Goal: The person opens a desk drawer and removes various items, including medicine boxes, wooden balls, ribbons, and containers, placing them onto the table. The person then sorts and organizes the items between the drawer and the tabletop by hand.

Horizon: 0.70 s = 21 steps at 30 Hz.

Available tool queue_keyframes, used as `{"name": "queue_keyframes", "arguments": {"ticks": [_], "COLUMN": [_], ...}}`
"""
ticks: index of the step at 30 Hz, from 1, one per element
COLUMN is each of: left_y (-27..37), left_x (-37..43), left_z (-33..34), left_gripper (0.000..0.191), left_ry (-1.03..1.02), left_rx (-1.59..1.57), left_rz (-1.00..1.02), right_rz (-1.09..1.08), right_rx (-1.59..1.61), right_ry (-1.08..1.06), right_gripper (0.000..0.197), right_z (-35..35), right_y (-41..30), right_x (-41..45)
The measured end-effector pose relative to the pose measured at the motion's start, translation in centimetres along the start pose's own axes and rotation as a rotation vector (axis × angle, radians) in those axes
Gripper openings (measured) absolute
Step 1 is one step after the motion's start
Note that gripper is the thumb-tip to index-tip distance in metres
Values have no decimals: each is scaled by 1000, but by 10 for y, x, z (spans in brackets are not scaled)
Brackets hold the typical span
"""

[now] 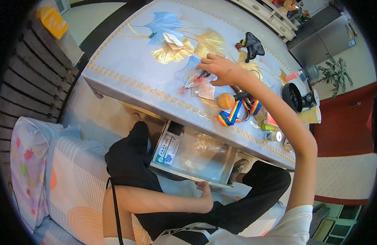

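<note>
My right hand (222,69) reaches over the tabletop with its fingers apart. Close beneath its fingertips and thumb lies a clear plastic-wrapped item (193,82) with pink and black parts. A small clear packet (206,91) is just below it. My left hand (204,191) is at the front edge of a pulled-out drawer (188,174); its grip there is unclear. Inside the drawer are a printed card box (168,148), a black box (175,128), crumpled clear plastic (209,142) and a small white paper piece (191,164).
Near my right forearm are a round tan object (226,101), a rainbow ribbon (232,115) and a white bottle (273,136). A black bowl (292,96) and cups (311,114) stand at the right. Folded white paper (173,41) and a black pouch (253,46) lie farther back.
</note>
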State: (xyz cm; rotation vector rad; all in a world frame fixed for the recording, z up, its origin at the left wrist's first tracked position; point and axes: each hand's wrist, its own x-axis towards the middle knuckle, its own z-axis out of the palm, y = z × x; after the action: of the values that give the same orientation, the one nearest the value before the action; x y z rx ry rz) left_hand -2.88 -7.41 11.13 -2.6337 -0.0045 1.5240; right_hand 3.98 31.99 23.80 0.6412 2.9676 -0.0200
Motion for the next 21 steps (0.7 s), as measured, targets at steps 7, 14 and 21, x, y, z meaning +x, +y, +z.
{"name": "queue_keyframes", "arguments": {"ticks": [7,14,21], "left_y": [4,-5,17], "left_x": [9,-9,-10], "left_z": [-6,-8,-11], "left_gripper": [46,58,51], "left_ry": [91,4,24], "left_rx": [-46,-33,-2], "left_rz": [-92,-29,-49], "right_rz": [-105,-104,37], "right_rx": [-21,151,155], "right_ry": [25,253,-42], "right_gripper": [20,29,48], "right_z": [14,-3,222], "right_y": [6,-131,-241], "right_x": [28,8,-47]}}
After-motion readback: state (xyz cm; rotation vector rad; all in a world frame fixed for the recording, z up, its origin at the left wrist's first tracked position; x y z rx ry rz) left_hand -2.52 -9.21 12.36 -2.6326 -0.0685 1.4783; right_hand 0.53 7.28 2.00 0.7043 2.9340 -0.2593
